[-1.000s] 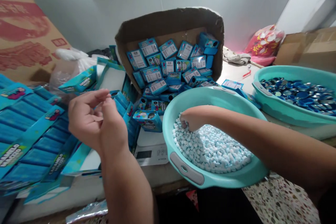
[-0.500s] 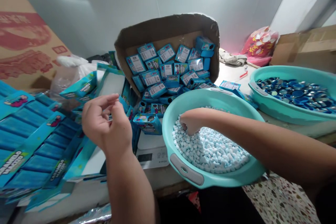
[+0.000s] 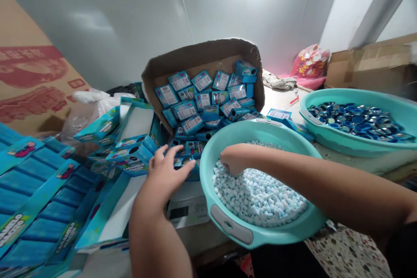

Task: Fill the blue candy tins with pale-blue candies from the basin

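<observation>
My left hand [image 3: 164, 176] reaches forward with fingers spread over a small blue candy box [image 3: 189, 169] that stands on a white scale [image 3: 187, 208]; the fingertips touch the box. My right hand [image 3: 233, 159] is curled into a fist-like pinch, buried among small white-blue candies [image 3: 260, 195] inside a teal basin [image 3: 228, 226]. What its fingers hold is hidden in the candies.
A tipped cardboard box [image 3: 195, 56] spills several blue boxes behind. Flat blue display trays [image 3: 35, 191] are stacked at left. A second teal basin [image 3: 355, 139] of blue metal caps sits at right, with a cardboard carton [image 3: 368, 63] and a red bag [image 3: 309, 63] behind.
My left hand has dropped from a raised pinch and moved right and forward onto the blue box on the scale. The right hand stays in the candies. The view tilted up.
</observation>
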Motion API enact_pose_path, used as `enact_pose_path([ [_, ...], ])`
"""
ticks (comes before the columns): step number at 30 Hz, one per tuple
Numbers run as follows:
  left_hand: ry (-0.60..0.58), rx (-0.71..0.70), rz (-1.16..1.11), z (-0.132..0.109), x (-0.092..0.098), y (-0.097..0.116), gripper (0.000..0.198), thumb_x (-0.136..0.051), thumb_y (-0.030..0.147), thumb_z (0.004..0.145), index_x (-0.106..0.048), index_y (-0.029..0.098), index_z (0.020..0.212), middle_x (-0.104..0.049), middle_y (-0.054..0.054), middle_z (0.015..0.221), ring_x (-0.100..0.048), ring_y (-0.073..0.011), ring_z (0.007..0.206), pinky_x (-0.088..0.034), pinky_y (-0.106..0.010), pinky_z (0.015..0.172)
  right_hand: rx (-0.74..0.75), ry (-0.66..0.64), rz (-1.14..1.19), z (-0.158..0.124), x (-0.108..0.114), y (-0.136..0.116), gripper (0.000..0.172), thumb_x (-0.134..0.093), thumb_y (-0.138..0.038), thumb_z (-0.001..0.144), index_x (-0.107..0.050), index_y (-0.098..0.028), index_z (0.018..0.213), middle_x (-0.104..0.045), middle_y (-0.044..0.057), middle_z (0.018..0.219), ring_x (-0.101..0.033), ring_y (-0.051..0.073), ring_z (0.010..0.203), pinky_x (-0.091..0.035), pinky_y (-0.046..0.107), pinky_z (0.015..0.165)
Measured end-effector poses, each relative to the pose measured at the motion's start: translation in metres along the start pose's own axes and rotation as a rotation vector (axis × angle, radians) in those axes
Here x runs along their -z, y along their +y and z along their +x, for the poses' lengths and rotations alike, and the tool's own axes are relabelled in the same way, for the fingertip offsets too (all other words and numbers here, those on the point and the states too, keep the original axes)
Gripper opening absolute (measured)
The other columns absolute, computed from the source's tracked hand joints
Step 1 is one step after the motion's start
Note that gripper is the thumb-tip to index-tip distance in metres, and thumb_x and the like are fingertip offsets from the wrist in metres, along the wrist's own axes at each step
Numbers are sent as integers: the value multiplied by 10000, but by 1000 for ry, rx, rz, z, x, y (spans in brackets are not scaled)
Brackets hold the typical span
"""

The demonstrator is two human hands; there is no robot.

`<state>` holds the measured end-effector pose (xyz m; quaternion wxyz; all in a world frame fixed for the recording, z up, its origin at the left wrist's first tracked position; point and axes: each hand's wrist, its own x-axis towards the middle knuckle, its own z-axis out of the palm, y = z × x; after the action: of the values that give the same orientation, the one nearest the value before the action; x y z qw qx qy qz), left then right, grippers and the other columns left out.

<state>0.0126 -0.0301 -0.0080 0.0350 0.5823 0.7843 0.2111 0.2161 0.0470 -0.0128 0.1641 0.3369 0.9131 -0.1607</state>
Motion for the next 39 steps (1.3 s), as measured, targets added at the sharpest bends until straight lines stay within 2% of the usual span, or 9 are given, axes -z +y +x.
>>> enact_pose_path([
  [3, -183, 62, 134, -1, -4, 0, 648, -673, 517, 731, -557, 316, 1337, -345, -99, 1520, -328, -395, 1400, -326, -531, 1127, 8, 15, -39, 2, 0, 3, 194, -676, -83, 587, -738, -153, 757, -649, 76, 664, -568, 211, 593, -481, 335, 614],
  [10, -226, -29, 246, 1, 1, 8, 598, -704, 398, 703, -592, 254, 1272, -579, -110, 1239, -516, -341, 1220, -382, -457, 1063, 31, 30, -77, 2, 0, 6, 313, -666, -90, 598, -750, -181, 886, -687, 65, 796, -572, 201, 622, -443, 299, 577],
  [16, 30, -122, 37, 3, 0, 10, 408, -711, 375, 736, -659, 196, 1100, -593, -65, 1046, -614, -244, 923, -496, -344, 780, 38, 144, -12, 2, 0, 10, 249, -638, -140, 669, -746, -157, 893, -689, 97, 807, -585, 220, 649, -405, 296, 559],
  [21, 448, -597, -8, 0, -3, 19, 331, -670, 182, 784, -664, 220, 1113, -551, -56, 953, -543, -243, 953, -471, -365, 877, 64, 483, 140, 1, 12, 14, 266, -546, -132, 789, -689, -191, 1006, -689, 67, 967, -615, 204, 851, -427, 273, 678],
  [24, 453, -797, -21, 1, -12, 29, 381, -677, 128, 778, -645, 201, 1150, -560, -64, 966, -531, -232, 948, -479, -360, 874, 88, 647, 553, -1, 25, 11, 225, -486, -209, 907, -621, -181, 1084, -661, 49, 913, -626, 160, 783, -471, 240, 665],
  [28, 526, -957, 1, 3, -26, 39, 344, -652, 92, 798, -630, 173, 1131, -551, -72, 945, -530, -223, 938, -499, -343, 853, -65, 482, 1241, -4, 34, 6, 464, -419, -483, 978, -405, -212, 1355, -559, -3, 722, -598, 151, 530, -516, 274, 505],
  [32, 614, -1038, -8, -2, -29, 47, 362, -661, 77, 794, -597, 188, 1133, -534, -65, 930, -518, -228, 964, -488, -390, 935, -82, 362, 1496, -4, 30, 5, 467, -498, -489, 950, -412, -219, 1321, -605, 25, 841, -622, 148, 588, -553, 299, 534],
  [35, 619, -1004, -35, -4, -31, 52, 311, -663, 78, 791, -588, 192, 1071, -529, -63, 929, -515, -222, 956, -491, -399, 935, 71, 480, 1577, -3, 25, 4, 332, -618, -383, 893, -526, -194, 1150, -634, 40, 943, -629, 130, 707, -522, 216, 532],
  [39, 578, -888, -81, -1, -36, 54, 255, -692, 121, 773, -567, 208, 978, -547, -69, 984, -521, -227, 976, -495, -384, 889, 39, 705, 1450, 0, 21, 2, 347, -668, -344, 852, -536, -188, 1133, -647, 44, 965, -624, 139, 759, -489, 191, 522],
])
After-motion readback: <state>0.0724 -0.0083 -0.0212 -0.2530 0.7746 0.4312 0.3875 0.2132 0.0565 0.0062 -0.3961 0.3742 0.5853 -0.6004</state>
